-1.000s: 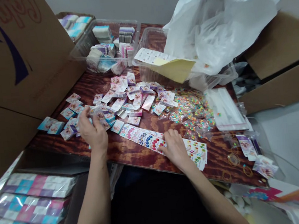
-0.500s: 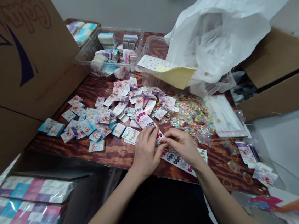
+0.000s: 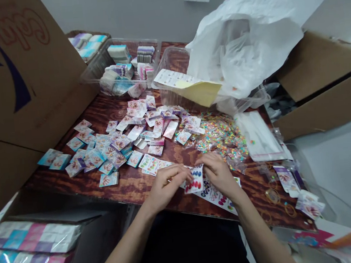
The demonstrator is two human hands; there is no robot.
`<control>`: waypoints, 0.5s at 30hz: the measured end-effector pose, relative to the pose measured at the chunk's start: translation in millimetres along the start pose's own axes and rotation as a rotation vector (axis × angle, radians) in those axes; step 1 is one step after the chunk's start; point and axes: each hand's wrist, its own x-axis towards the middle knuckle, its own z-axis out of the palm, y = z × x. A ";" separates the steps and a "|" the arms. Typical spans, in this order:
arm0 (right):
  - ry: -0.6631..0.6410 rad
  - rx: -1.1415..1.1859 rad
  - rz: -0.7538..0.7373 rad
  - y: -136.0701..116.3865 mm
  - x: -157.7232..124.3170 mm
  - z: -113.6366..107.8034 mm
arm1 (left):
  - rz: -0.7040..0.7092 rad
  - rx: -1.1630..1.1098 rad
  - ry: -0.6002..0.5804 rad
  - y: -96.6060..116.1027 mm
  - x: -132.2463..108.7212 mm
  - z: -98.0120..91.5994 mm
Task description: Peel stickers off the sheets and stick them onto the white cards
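A small sheet of nail stickers (image 3: pixel 195 182), with rows of blue and red ovals, is held up between my hands. My right hand (image 3: pixel 220 176) pinches its upper right edge. The fingers of my left hand (image 3: pixel 170 185) are closed at its left side; their tips partly cover it. Beneath lies a longer strip of nail stickers (image 3: pixel 223 200), running diagonally to the table's front edge. Another sticker sheet (image 3: pixel 152 164) with green and orange ovals lies just beyond my left hand. Small printed boxes (image 3: pixel 120 143) are heaped past it, and little bags of coloured pieces (image 3: pixel 222 133) lie beyond my right hand.
A large carton (image 3: pixel 32 79) walls off the left. Clear trays (image 3: pixel 154 81) stand at the back, one holding stacked packs. A white plastic bag (image 3: pixel 248 44) bulges at back right, above clear sleeves (image 3: pixel 261 139). Rubber bands (image 3: pixel 273 196) lie at right; wrapped packs (image 3: pixel 33 238) sit below left.
The sticker strip that stretched away from my hands toward the boxes is now a short piece upright between them. My hands have moved slightly apart. The whole view has shifted a little.
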 end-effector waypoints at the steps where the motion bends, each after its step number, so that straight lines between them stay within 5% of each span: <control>1: -0.034 0.039 -0.002 -0.8 0.1 1.7 | -0.056 -0.065 0.002 -1.9 1.7 0.1; 4: -0.106 0.160 0.002 -7.6 1.1 11.5 | -0.216 -0.206 0.001 -16.0 7.1 5.8; 8: 0.008 0.280 0.202 -6.5 2.2 24.5 | -0.387 -0.282 -0.118 -33.9 11.9 13.8; 12: -0.006 0.563 0.408 6.8 -1.6 22.1 | -0.442 -0.137 0.162 -40.9 13.3 12.2; 15: -0.141 0.788 0.516 9.5 -5.4 18.3 | -0.307 0.123 0.373 -45.9 11.6 12.1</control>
